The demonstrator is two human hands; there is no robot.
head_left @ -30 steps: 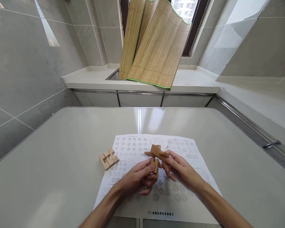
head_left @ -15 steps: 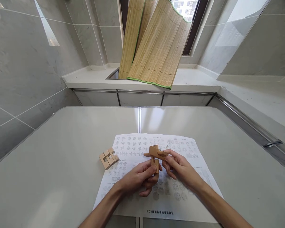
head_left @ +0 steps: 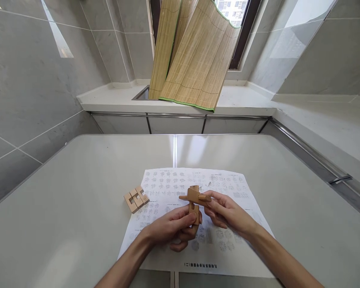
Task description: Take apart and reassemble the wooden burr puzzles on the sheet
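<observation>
Several interlocked wooden pieces (head_left: 194, 196) are held up over the middle of a printed paper sheet (head_left: 228, 256). My left hand (head_left: 180, 225) pinches the lower upright piece between thumb and fingers. On the other side, my right hand (head_left: 225, 208) has its thumb and fingertips closed on the right end of a piece that crosses the joined shape. A pointed end sticks out to the left of the shape. Notched light wooden blocks (head_left: 136, 199) lie side by side at the sheet's left edge. The fingers hide part of the held pieces.
The pale table (head_left: 78, 192) has a seam down its middle. Beyond it is a white ledge (head_left: 114, 103), with a bamboo mat (head_left: 198, 60) hanging over it by the window. A metal rail (head_left: 309, 148) runs along the right side.
The held wooden pieces have tilted slightly and sit a little lower and further left. My left hand's lower fingers have shifted left. The whole view has moved slightly.
</observation>
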